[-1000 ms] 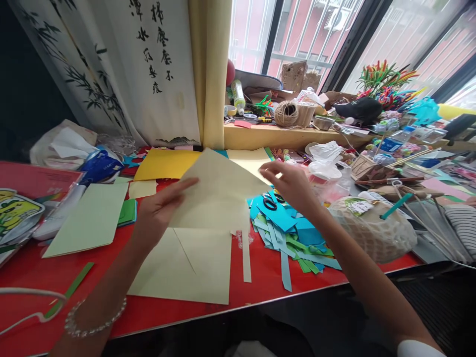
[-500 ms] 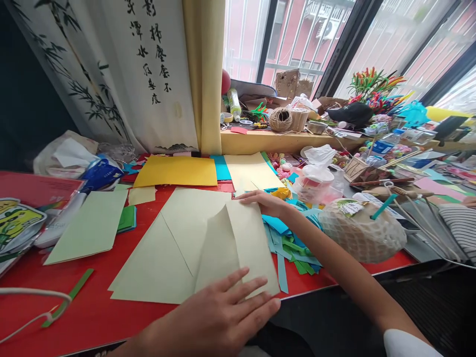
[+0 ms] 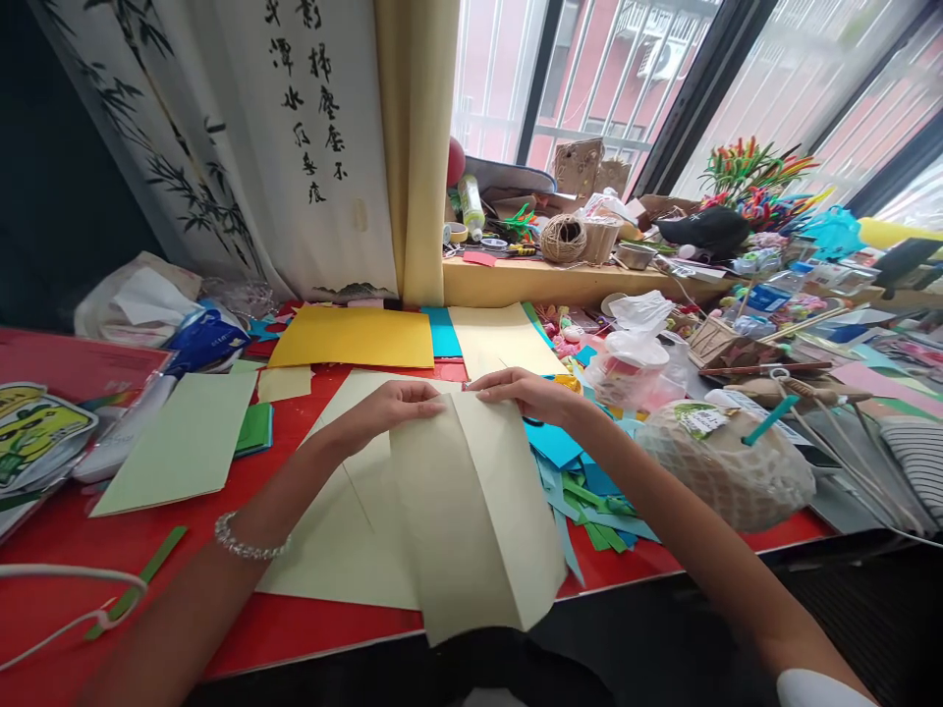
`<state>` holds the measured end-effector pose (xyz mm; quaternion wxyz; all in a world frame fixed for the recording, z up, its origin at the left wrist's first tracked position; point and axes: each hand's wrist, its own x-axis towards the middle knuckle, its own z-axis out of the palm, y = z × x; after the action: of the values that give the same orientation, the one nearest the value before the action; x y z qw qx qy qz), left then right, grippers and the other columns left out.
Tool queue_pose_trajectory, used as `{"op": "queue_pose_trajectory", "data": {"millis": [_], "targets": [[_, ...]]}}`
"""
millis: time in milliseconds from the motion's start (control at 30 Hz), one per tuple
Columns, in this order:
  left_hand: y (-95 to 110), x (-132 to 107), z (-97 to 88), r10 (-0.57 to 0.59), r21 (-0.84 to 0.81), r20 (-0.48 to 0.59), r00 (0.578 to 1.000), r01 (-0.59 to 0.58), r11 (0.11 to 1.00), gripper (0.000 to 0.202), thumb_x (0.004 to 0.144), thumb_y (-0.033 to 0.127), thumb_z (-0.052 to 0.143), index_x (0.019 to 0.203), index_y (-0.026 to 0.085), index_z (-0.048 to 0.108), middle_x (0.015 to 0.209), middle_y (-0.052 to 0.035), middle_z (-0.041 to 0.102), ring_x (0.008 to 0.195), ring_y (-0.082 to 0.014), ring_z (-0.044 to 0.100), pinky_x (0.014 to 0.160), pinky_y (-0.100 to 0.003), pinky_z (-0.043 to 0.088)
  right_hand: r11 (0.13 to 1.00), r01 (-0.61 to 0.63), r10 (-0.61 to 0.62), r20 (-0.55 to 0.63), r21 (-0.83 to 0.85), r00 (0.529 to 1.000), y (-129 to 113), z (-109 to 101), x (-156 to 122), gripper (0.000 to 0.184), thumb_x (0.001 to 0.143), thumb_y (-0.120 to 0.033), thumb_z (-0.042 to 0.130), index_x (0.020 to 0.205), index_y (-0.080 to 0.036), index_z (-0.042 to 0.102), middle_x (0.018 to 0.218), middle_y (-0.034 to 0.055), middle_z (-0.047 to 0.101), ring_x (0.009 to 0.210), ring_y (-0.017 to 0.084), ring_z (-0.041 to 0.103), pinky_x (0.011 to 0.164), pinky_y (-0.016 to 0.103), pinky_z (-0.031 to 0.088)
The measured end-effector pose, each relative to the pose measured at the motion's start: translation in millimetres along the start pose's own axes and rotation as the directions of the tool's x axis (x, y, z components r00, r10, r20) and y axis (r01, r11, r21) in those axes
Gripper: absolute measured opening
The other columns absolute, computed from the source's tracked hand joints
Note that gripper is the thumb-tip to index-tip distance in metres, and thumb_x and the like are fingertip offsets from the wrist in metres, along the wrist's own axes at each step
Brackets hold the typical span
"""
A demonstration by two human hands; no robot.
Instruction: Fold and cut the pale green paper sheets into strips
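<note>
A large pale yellow paper sheet lies on the red table, folded over on itself, with its near edge hanging past the table's front. My left hand pinches the folded flap's far left corner. My right hand pinches the far right corner beside it. Both hands meet at the paper's top edge, fingers curled down on it. A bead bracelet circles my left wrist.
Blue and green paper scraps pile up right of the sheet. A netted round bundle lies further right. A light green sheet lies at left, yellow paper behind. The windowsill is crowded with twine and craft supplies.
My left hand left the paper's near edge and moved up to the far corner beside my right hand. The folded flap now lies flatter and has slid nearer, overhanging the table edge.
</note>
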<state>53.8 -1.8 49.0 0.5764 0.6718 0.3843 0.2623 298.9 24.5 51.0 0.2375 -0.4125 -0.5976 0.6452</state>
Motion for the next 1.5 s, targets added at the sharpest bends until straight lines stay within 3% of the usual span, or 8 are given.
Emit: {"op": "queue_pose_trajectory", "data": {"millis": [133,233,367,600,800,1100,1500], "targets": [[2.0,-0.5,-4.5,-0.066,-0.016,0.010,0.998,0.067,0.998,0.031,0.069,0.045,0.068,0.091,0.024,0.069,0.091,-0.0039,0.068,0.078,-0.0204,0.062,0.064,-0.031,0.050,0.982,-0.028,0.053,0.130,-0.188,0.990,-12.5,-5.3,-3.7,0.033,0.074,-0.035,0.069,0.103,-0.021,0.070,0.100,0.0037,0.067,0.087,0.014,0.061,0.073,0.022,0.048],[0.2,1.2,-5.9,-0.097,-0.002,0.028,0.995,0.097,0.995,0.030,0.067,0.045,0.070,0.091,0.027,0.070,0.092,-0.0028,0.068,0.080,-0.0204,0.063,0.065,-0.030,0.049,0.914,0.075,0.032,0.255,-0.399,0.966,-22.8,-1.4,-2.8,0.033,0.078,-0.041,0.063,0.102,-0.020,0.070,0.102,0.0027,0.067,0.091,0.015,0.060,0.081,0.025,0.045],[-4.1,2.7,-7.2,-0.096,0.112,0.064,0.993,0.089,0.990,0.028,0.071,0.048,0.064,0.088,0.027,0.070,0.091,-0.0026,0.068,0.081,-0.0219,0.062,0.066,-0.031,0.048,0.803,0.183,-0.014,0.289,-0.567,0.957,-25.1,9.1,10.3,0.032,0.078,-0.044,0.061,0.095,-0.018,0.071,0.098,0.0030,0.068,0.090,0.016,0.058,0.082,0.027,0.042],[-12.2,0.0,-10.6,-0.065,0.244,0.143,0.988,0.028,0.969,0.023,0.071,0.044,0.063,0.086,0.028,0.072,0.089,-0.0003,0.067,0.091,-0.0226,0.057,0.080,-0.032,0.042,0.789,0.215,0.000,0.349,-0.576,0.937,-10.0,20.7,29.4,0.026,0.079,-0.039,0.059,0.089,-0.018,0.071,0.087,0.0016,0.068,0.079,0.013,0.058,0.071,0.024,0.043],[-16.1,-1.4,-10.8,-0.083,0.260,0.106,0.991,0.053,0.964,0.028,0.074,0.048,0.060,0.088,0.027,0.071,0.091,-0.0003,0.065,0.093,-0.0221,0.054,0.083,-0.033,0.038,0.765,0.211,0.012,0.341,-0.608,0.940,-10.3,26.5,32.3,0.027,0.079,-0.040,0.059,0.089,-0.017,0.070,0.086,0.0023,0.067,0.078,0.013,0.057,0.071,0.025,0.043],[-17.1,-3.6,-9.2,-0.120,0.269,0.082,0.989,0.094,0.959,0.026,0.073,0.045,0.062,0.084,0.024,0.071,0.084,0.0005,0.064,0.087,-0.0195,0.051,0.079,-0.031,0.036,0.727,0.248,-0.004,0.357,-0.641,0.934,-10.7,35.7,33.4,0.029,0.079,-0.041,0.058,0.086,-0.015,0.070,0.081,0.0019,0.066,0.073,0.012,0.055,0.066,0.024,0.040],[-15.9,-3.7,-7.1,-0.140,0.213,-0.052,0.989,0.148,0.966,0.015,0.066,0.036,0.064,0.067,0.024,0.073,0.063,0.0011,0.053,0.070,-0.0148,0.043,0.069,-0.029,0.037,0.689,0.275,-0.070,0.315,-0.671,0.946,-11.5,42.3,27.9,0.029,0.080,-0.041,0.059,0.086,-0.016,0.070,0.084,0.0025,0.068,0.073,0.013,0.056,0.066,0.023,0.041]]}}
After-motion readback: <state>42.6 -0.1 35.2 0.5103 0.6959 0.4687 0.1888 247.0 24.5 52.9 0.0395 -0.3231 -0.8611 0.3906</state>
